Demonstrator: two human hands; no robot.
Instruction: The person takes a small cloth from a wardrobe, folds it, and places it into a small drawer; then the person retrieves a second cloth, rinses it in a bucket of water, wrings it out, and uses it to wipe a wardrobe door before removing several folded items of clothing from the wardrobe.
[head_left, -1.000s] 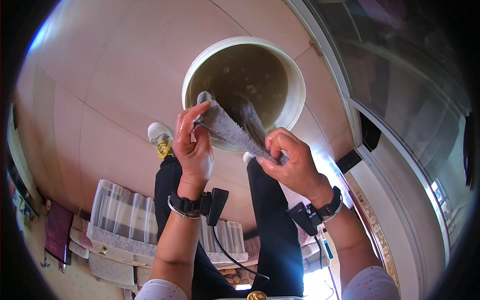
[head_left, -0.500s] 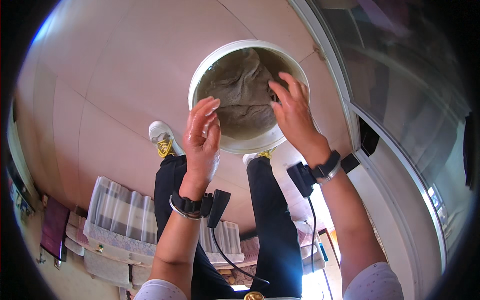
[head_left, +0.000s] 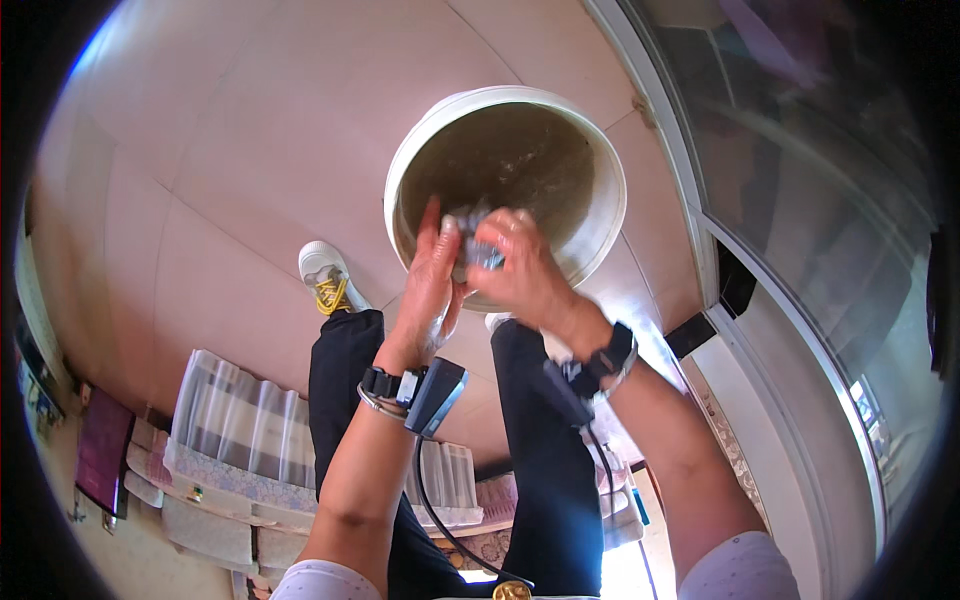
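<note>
Cloth (head_left: 474,236) bunched between left hand (head_left: 430,292) and right hand (head_left: 530,280), bucket (head_left: 609,200) beneath both; looks already wetted, handling unfinished. Right hand curled onto cloth; left straighter-fingered, hold too blurred to tell.

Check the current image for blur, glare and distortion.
Head view: motion blur smears the right hand and grey cloth; head view: glare whitens floor beside the right forearm; head view: the door frame bends in a curve.

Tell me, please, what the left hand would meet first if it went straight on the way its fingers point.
Most likely the brown water inside the white bucket, since the left hand points over it; its height above is unclear.
</note>
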